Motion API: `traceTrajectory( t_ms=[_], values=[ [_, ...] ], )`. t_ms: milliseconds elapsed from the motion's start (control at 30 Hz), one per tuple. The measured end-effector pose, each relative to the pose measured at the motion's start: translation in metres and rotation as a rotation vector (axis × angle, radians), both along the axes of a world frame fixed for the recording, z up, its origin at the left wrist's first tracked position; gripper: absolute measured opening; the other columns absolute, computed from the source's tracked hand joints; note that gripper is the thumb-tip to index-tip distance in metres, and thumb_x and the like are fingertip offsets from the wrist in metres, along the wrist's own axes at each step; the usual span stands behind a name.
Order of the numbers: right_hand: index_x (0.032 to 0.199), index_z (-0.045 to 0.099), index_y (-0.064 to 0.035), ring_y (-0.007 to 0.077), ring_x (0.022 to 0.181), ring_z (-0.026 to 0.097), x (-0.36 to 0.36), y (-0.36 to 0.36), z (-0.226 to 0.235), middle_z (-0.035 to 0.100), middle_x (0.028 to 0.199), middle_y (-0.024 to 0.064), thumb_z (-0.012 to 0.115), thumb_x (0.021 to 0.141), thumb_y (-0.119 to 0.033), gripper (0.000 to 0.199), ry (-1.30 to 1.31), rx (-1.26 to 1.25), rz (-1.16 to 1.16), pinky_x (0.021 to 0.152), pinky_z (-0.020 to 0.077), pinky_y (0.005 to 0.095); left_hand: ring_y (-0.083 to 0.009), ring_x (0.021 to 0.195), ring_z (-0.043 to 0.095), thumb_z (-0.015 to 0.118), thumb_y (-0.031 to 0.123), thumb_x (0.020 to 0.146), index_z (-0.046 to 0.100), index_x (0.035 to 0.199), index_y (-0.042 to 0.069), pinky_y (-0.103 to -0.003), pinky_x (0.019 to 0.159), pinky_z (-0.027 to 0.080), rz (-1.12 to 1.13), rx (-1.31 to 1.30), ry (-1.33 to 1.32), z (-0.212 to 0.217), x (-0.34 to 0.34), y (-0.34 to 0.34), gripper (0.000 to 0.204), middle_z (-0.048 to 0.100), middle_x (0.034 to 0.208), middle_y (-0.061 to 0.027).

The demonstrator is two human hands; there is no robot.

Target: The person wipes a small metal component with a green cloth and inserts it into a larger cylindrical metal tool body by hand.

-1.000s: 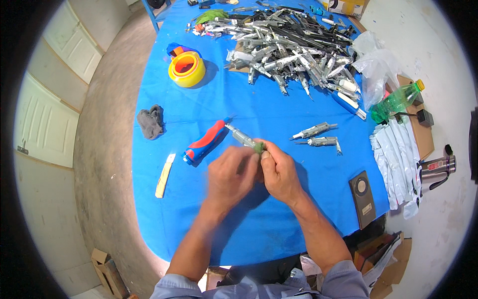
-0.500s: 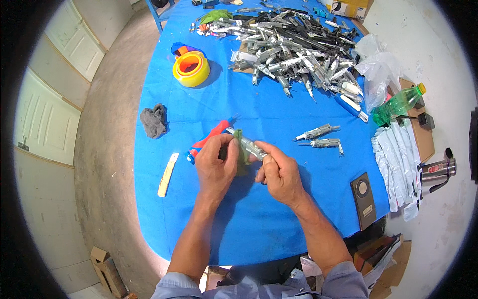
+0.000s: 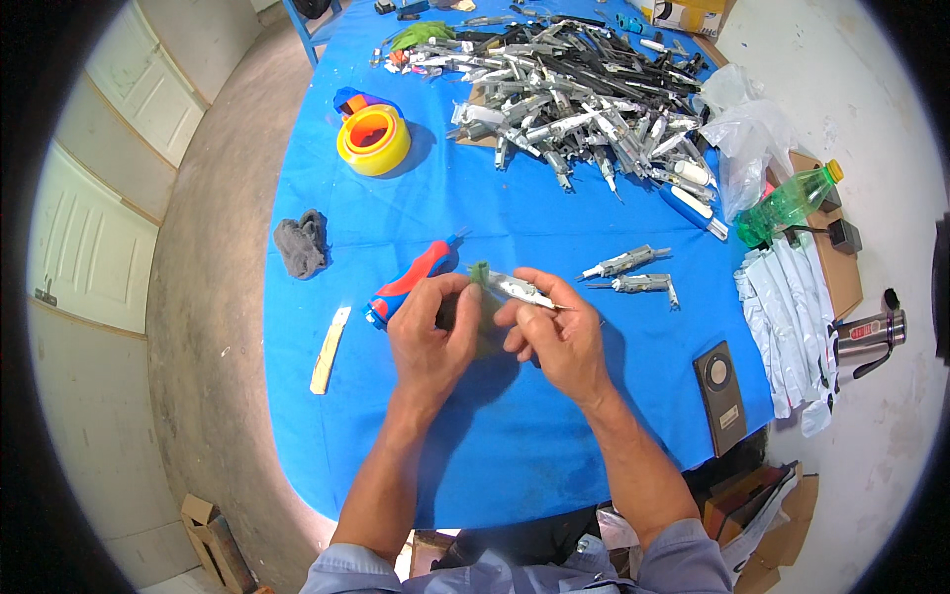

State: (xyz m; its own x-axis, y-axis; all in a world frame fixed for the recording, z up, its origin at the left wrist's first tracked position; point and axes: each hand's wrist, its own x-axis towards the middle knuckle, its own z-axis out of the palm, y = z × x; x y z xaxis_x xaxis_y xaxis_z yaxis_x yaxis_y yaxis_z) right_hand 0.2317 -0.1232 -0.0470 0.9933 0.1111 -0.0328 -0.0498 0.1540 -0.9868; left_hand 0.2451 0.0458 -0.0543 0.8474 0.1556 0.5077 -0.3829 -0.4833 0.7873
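My right hand [image 3: 562, 346] grips a slim grey-and-white mechanism [image 3: 519, 288] between thumb and fingers, one end tilted toward my left hand. My left hand [image 3: 431, 327] is closed on a green cloth [image 3: 480, 271], pinched at the mechanism's left end. How much of that end the cloth wraps is hidden by the fingers. Just beyond my left hand lies a red-and-blue electric screwdriver [image 3: 426, 265], its handle partly behind the fingers. To the right of my right hand, two similar mechanisms [image 3: 625, 261] rest on the blue tablecloth [image 3: 539, 436].
A large heap of mechanisms [image 3: 584, 99] covers the far right. Yellow tape [image 3: 389, 158], a grey cloth [image 3: 301, 245] and a yellow-white strip [image 3: 330, 351] lie left. A green bottle [image 3: 792, 206], white pouches [image 3: 782, 317] and a dark flat box [image 3: 719, 396] line the right.
The mechanism has turned in my right hand and shows a whiter side. The right fingers have shifted their grip. The green cloth is more bunched, and more of the screwdriver shows.
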Motion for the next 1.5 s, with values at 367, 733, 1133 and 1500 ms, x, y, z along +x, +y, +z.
traceTrajectory(
  t_ms=[367, 733, 1133, 1500],
  values=[
    [0.116, 0.07, 0.0032, 0.0072, 0.082, 0.061, 0.0, -0.006, 0.001, 0.069, 0.104, 0.0062, 0.063, 0.106, -0.017, 0.024, -0.362, -0.212, -0.23, 0.075, 0.0516, 0.0233, -0.0051, 0.068, 0.061, 0.074, 0.006, 0.096, 0.072, 0.098, -0.001, -0.023, 0.06, 0.048, 0.011, -0.075, 0.029, -0.002, 0.0, 0.003, 0.007, 0.07, 0.079, -0.0007],
    [0.116, 0.061, -0.0046, 0.0103, 0.061, 0.058, 0.003, -0.004, -0.009, 0.064, 0.087, 0.0037, 0.044, 0.115, -0.039, 0.039, 0.103, 0.264, -0.067, 0.052, 0.0467, 0.0243, -0.0116, 0.065, 0.064, 0.076, 0.005, 0.092, 0.072, 0.094, 0.0, -0.028, 0.06, 0.05, -0.063, -0.1, 0.143, 0.006, -0.007, -0.004, 0.007, 0.071, 0.079, -0.0068],
    [0.111, 0.067, -0.0016, 0.0042, 0.071, 0.057, 0.001, 0.001, -0.008, 0.064, 0.084, -0.0009, 0.052, 0.113, -0.032, 0.034, 0.113, 0.051, -0.095, 0.06, 0.0487, 0.0248, -0.0177, 0.062, 0.064, 0.077, 0.003, 0.088, 0.072, 0.09, 0.002, -0.031, 0.057, 0.048, -0.155, -0.053, 0.07, 0.005, -0.012, -0.016, 0.006, 0.068, 0.077, -0.0089],
    [0.112, 0.065, 0.0021, 0.0122, 0.085, 0.06, 0.001, -0.006, -0.008, 0.066, 0.092, 0.0062, 0.05, 0.11, -0.022, 0.029, -0.187, -0.221, -0.042, 0.076, 0.0506, 0.0321, -0.018, 0.063, 0.065, 0.078, 0.002, 0.087, 0.074, 0.093, 0.003, -0.031, 0.056, 0.048, -0.275, -0.051, 0.069, 0.01, -0.015, -0.016, 0.007, 0.069, 0.08, -0.0084]
  ],
)
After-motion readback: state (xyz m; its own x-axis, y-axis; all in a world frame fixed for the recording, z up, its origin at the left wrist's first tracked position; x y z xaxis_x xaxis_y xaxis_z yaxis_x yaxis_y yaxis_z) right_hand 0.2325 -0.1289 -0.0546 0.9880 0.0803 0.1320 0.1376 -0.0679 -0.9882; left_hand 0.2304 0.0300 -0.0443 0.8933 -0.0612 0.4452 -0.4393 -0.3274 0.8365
